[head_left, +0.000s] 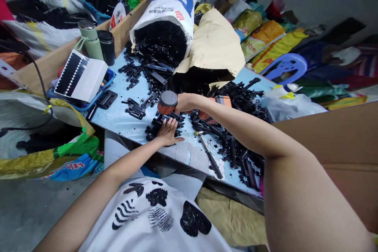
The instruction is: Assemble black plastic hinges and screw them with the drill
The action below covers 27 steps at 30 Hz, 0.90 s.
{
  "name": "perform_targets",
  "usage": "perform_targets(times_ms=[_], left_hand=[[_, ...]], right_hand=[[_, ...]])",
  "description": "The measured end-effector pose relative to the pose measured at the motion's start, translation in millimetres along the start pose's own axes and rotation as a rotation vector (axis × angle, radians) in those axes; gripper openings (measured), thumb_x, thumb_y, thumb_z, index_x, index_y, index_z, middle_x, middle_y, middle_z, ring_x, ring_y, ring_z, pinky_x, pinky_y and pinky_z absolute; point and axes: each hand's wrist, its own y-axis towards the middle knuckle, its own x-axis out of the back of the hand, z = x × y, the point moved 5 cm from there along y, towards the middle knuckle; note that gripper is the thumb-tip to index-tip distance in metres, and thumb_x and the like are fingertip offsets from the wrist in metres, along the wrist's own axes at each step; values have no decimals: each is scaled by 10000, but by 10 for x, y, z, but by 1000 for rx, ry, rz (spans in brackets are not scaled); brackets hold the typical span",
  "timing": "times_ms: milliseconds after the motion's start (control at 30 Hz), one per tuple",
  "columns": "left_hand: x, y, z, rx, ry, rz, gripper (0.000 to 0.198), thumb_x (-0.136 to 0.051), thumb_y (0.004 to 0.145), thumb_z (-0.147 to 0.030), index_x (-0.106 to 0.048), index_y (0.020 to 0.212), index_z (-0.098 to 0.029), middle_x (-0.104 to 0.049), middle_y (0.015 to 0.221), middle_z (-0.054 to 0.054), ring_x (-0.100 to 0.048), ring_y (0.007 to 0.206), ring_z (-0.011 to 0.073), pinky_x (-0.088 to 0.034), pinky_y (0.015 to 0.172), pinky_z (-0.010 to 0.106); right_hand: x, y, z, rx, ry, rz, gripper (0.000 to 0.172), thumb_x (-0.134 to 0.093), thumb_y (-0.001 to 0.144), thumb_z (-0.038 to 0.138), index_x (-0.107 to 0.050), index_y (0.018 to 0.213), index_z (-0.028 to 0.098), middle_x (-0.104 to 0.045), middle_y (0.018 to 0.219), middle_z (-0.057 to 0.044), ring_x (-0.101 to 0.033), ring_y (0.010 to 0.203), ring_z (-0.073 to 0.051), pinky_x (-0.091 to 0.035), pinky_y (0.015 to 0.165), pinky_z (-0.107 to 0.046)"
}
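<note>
My right hand (pixel 184 103) is wrapped round an orange-and-black cordless drill (pixel 167 102), whose round dark end faces me. The drill's orange base shows behind my forearm, while its tip is hidden. Below it, my left hand (pixel 167 132) lies with fingers stretched out over a cluster of black plastic parts (pixel 152 130) near the table's front edge. The thumb points right. A hammer (pixel 209 155) with a black grip rests to the right of that hand. More loose black parts (pixel 137 108) lie to the left, and a large heap (pixel 233 141) spreads to the right.
On the blue tabletop (pixel 113 120), a white sack (pixel 174 8) and a tan sack (pixel 217 45) lie with mouths toward me. A blue basket (pixel 110 80) holds a white box (pixel 85 76) at left, beside a green flask (pixel 90 39) and black cup (pixel 106 47). Cardboard (pixel 333 153) stands right.
</note>
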Motion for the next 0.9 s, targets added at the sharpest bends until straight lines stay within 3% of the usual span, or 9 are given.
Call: perform_targets(times_ms=[100, 233, 400, 533, 767, 900], left_hand=[[60, -2, -12, -14, 23, -45, 919, -203, 813, -751, -272, 1426, -69, -225, 1510, 176, -156, 1407, 294, -41, 1147, 478], [119, -51, -41, -19, 11, -112, 896, -226, 827, -732, -299, 1410, -55, -309, 1471, 193, -231, 1383, 298, -130, 1133, 449], [149, -100, -46, 2, -24, -78, 891, -246, 810, -750, -301, 1412, -95, -387, 1427, 183, -299, 1344, 328, -204, 1097, 456], [139, -123, -29, 30, -61, -9, 860, -235, 819, -744, -246, 1435, -144, -397, 1427, 154, -303, 1347, 318, -243, 1081, 432], [106, -118, -42, 30, -143, 16, 849, -229, 803, -768, -230, 1449, -216, -340, 1477, 87, -215, 1391, 306, -251, 1092, 420], [164, -189, -37, -21, -78, -31, 797, -231, 851, -708, -235, 1444, -176, -325, 1477, 133, -269, 1369, 311, -256, 1083, 439]], right_hand=[[-1, -158, 110, 10, -106, -63, 298, -657, 638, 325, -700, 836, 107, -664, 779, -121, -630, 747, -255, -434, 580, -290], [-101, -323, 290, 57, -110, 27, 261, -636, 650, 302, -699, 825, 119, -666, 751, -95, -627, 713, -227, -429, 579, -269], [-160, -425, 492, 72, -140, 12, 271, -617, 672, 246, -676, 864, 63, -666, 808, -137, -628, 750, -237, -423, 598, -266], [-140, -557, 589, 77, -180, -60, 300, -626, 666, 311, -686, 870, 99, -670, 854, -139, -636, 771, -268, -431, 597, -291], [-237, -520, 818, 86, -116, 59, 313, -662, 611, 276, -698, 871, 105, -674, 802, -118, -639, 721, -237, -434, 586, -270], [-284, -490, 696, 114, -9, 57, 319, -673, 610, 306, -689, 863, 110, -670, 773, -93, -623, 680, -212, -437, 569, -260]])
